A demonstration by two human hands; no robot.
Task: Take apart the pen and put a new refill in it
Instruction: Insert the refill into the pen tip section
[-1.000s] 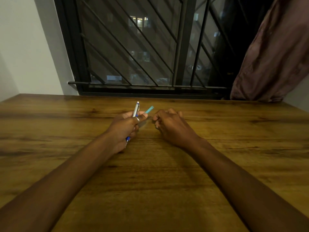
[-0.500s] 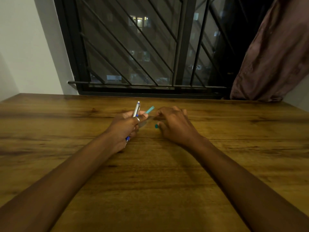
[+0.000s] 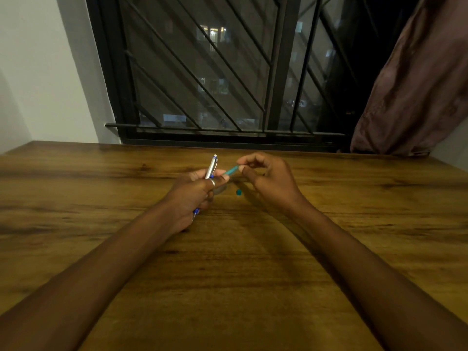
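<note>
My left hand [image 3: 195, 196] is closed around a silver pen [image 3: 211, 167] with blue trim; the pen stands nearly upright, its top end poking above my fingers and its blue tip showing below my palm. The same hand's thumb and finger also pinch one end of a teal refill [image 3: 231, 170]. My right hand [image 3: 268, 178] pinches the refill's other end between thumb and forefinger. A small teal cap [image 3: 238, 192] lies on the wooden table [image 3: 228, 262] between my hands.
A barred window [image 3: 222, 72] rises behind the table's far edge. A brown curtain [image 3: 415, 84] hangs at the right, and a white wall stands at the left.
My right hand has lifted off the table and moved left to pinch the free end of the teal refill. The small teal cap now lies uncovered on the table.
</note>
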